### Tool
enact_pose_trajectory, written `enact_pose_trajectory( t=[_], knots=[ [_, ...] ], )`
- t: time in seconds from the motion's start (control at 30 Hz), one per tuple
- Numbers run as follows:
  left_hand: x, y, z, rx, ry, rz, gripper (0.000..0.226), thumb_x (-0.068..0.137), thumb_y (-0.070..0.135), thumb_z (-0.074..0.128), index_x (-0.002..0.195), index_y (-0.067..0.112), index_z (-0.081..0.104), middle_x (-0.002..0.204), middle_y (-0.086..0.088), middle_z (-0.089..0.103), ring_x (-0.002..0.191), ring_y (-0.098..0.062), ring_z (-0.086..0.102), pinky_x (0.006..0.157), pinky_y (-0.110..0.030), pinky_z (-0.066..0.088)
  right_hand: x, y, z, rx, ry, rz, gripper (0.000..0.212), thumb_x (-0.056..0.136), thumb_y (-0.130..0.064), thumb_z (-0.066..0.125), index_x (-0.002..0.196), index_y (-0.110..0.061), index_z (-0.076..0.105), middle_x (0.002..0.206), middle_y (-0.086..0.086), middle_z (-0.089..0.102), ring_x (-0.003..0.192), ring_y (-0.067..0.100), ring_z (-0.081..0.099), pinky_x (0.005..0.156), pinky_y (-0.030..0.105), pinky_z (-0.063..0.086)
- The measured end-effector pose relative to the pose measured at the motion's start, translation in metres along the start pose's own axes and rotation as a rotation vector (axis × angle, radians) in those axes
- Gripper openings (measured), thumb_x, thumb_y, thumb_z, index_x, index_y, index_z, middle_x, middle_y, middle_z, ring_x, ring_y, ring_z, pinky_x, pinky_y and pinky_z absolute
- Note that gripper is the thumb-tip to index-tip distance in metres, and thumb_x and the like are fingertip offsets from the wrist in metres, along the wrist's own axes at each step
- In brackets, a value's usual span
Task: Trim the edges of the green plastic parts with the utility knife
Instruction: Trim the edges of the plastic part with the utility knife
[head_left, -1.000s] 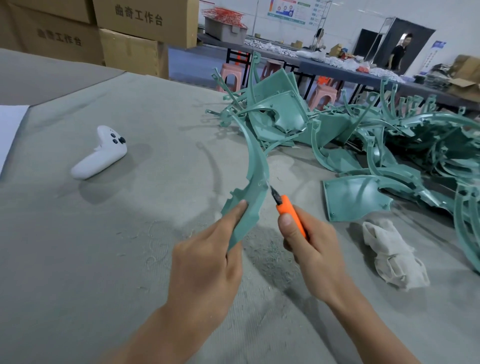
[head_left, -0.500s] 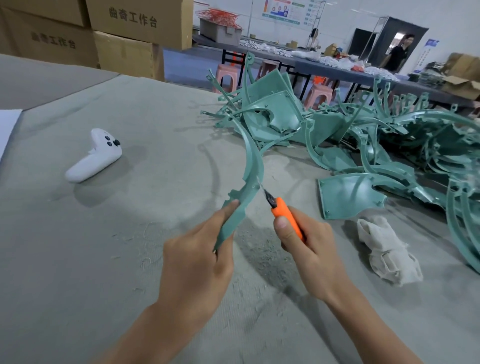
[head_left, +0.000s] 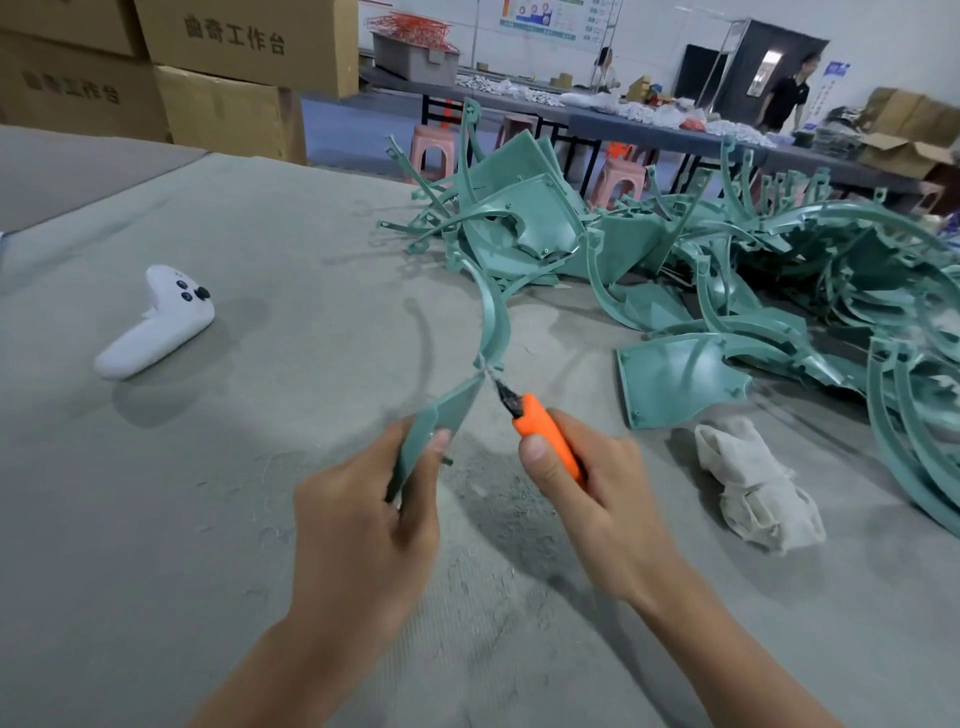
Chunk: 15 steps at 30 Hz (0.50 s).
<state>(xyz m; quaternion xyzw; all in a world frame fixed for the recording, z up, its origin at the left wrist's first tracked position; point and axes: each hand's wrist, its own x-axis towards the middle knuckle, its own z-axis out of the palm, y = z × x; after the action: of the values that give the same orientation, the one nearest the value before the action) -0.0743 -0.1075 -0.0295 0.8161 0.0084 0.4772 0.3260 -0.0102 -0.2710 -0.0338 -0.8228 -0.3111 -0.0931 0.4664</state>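
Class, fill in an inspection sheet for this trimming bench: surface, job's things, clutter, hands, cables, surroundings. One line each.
Surface: grey felt table top, fine shavings near the hands.
Job's things: curved green part in hand; orange utility knife, blade at the part's edge; pile of green parts to the right.
Clutter: white controller at left; crumpled cloth at right.
Hands: left hand grips the part's lower end; right hand grips the knife.
Cables: nothing seen.
Surroundings: cardboard boxes, pink stools, long table, a person standing.
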Motion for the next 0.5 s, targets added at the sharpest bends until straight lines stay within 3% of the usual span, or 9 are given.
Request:
enact_pose_trajectory(
  t=[0.1,0.2,0.37,0.5],
  knots=[
    [0.001,0.000,-0.002,-0.025,-0.008,-0.042,0.027,0.091,0.030,0.046,0.066,0.029,0.036,0.045,0.015,0.011,0.051,-0.008,0.033,0.047,-0.005,0.025,0.002,-0.004,0.004,0.002,0.008,-0.002,0.055,0.096,-0.060,0.041,0.069,-0.012,0.043,0.054,0.008,0.039,0.046,0.007,0.033,0.045,0.031,0.028],
    [0.001,0.000,0.000,-0.025,-0.016,-0.045,0.028,0.091,0.031,0.046,0.064,0.026,0.038,0.045,0.015,0.012,0.050,-0.009,0.035,0.046,-0.007,0.025,0.004,-0.005,0.004,-0.026,0.023,0.026,0.056,0.095,-0.061,0.041,0.070,-0.011,0.043,0.054,0.006,0.040,0.046,0.011,0.035,0.047,0.043,0.031],
    [-0.003,0.003,-0.001,-0.023,-0.023,-0.004,0.033,0.090,0.029,0.046,0.058,0.020,0.046,0.048,0.020,0.010,0.049,-0.005,0.033,0.046,-0.005,0.025,0.007,-0.001,-0.001,-0.091,0.075,0.078,0.058,0.094,-0.065,0.038,0.070,-0.012,0.043,0.056,0.009,0.044,0.050,0.022,0.041,0.050,0.048,0.036],
    [-0.003,0.006,-0.001,-0.043,-0.011,0.038,0.031,0.090,0.028,0.047,0.070,0.043,0.027,0.049,0.021,0.008,0.047,0.001,0.029,0.046,-0.003,0.023,0.007,0.003,-0.008,-0.078,0.089,0.094,0.059,0.093,-0.066,0.038,0.070,-0.012,0.045,0.056,0.009,0.046,0.049,0.021,0.040,0.050,0.045,0.035]
  ],
)
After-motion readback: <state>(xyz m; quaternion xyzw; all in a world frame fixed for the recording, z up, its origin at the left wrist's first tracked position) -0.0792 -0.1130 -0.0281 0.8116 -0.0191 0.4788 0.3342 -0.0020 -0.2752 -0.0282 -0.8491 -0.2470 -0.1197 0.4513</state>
